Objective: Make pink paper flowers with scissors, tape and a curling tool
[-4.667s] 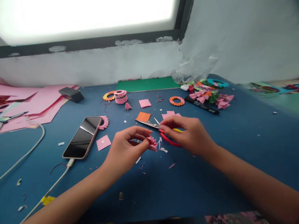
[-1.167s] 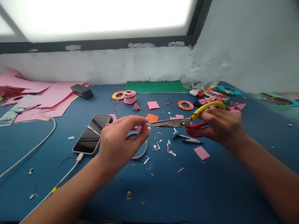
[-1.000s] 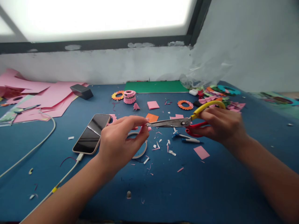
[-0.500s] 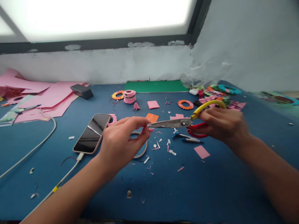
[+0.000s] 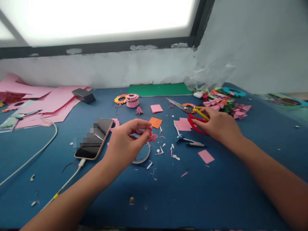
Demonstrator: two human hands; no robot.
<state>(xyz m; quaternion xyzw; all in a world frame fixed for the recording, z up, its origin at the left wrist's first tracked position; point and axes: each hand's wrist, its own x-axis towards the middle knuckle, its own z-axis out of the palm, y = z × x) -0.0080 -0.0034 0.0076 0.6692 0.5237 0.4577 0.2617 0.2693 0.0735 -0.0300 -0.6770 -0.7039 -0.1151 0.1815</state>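
Note:
Between the thumb and fingers of my left hand (image 5: 128, 141) is a small folded pink paper piece (image 5: 153, 137), partly hidden by the fingertips. My right hand (image 5: 218, 123) grips scissors (image 5: 185, 108) by their yellow and red handles, with the blades pointing up and left over the table. Under the scissors lie pink paper squares (image 5: 183, 124) and a drawing compass (image 5: 189, 140). An orange paper square (image 5: 156, 122) lies just beyond my left fingertips. Below the left hand, a pale ring (image 5: 144, 158) is partly covered.
A phone (image 5: 95, 138) with a plugged-in white cable lies left of my left hand. Large pink sheets (image 5: 55, 99) and a dark block (image 5: 83, 95) are at back left. Scalloped paper rings (image 5: 132, 100), a green board (image 5: 161, 89) and folded paper pieces (image 5: 223, 106) line the back. Paper scraps litter the middle.
My right hand has drawn the scissors away from my left fingertips, back and to the right, and the blades now tilt upward. The left hand keeps its pinch on the pink paper.

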